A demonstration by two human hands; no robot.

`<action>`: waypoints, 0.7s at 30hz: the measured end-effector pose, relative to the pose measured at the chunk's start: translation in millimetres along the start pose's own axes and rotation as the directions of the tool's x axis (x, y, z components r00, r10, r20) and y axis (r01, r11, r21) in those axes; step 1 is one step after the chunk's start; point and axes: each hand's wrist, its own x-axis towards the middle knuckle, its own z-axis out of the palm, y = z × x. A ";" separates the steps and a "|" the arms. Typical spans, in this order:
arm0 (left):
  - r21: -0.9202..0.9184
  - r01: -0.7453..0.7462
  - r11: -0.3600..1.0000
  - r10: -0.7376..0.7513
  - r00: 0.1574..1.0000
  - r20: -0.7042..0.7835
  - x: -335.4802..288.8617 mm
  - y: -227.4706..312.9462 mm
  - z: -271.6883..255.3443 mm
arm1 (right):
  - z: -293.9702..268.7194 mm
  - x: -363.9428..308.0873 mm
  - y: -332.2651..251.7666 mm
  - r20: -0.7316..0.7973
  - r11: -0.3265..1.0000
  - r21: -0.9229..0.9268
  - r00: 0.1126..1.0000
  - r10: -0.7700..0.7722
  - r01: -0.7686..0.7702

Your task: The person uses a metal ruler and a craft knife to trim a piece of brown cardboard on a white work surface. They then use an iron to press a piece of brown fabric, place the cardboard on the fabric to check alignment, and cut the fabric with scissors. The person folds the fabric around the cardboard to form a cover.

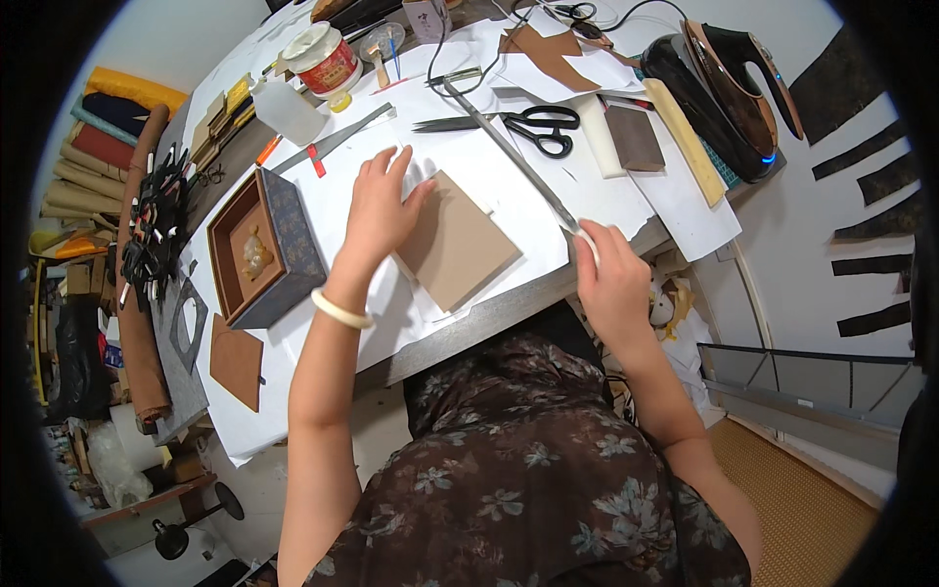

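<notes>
My left hand (383, 207), with a cream bangle on its wrist, has its fingers apart over the white paper. Its thumb reaches the upper left edge of a flat taupe square board (460, 243); whether it touches is hard to tell. At the table's front edge my right hand (614, 284) is closed on the near end of a long, narrow grey metal strip like a ruler (518, 161). A small pale piece shows at that end by the fingers. Left of my left hand stands an open blue patterned box (293, 235) with a brown inside, holding a small translucent figurine (256, 254).
Black-handled scissors (538, 125) lie beyond the strip. A dark brown block (634, 137), a pale wooden bar (685, 142) and an iron (719, 93) are at the right. A white bottle (287, 112) and red-labelled tub (320, 61) stand far left. A brown leather piece (236, 362) lies near left.
</notes>
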 end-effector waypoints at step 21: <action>-0.080 0.062 0.995 -0.033 0.943 0.332 -41.6 51.2 14.3 | -4.8 -63.4 24.9 0.026 0.946 0.309 0.995 0.095 -0.098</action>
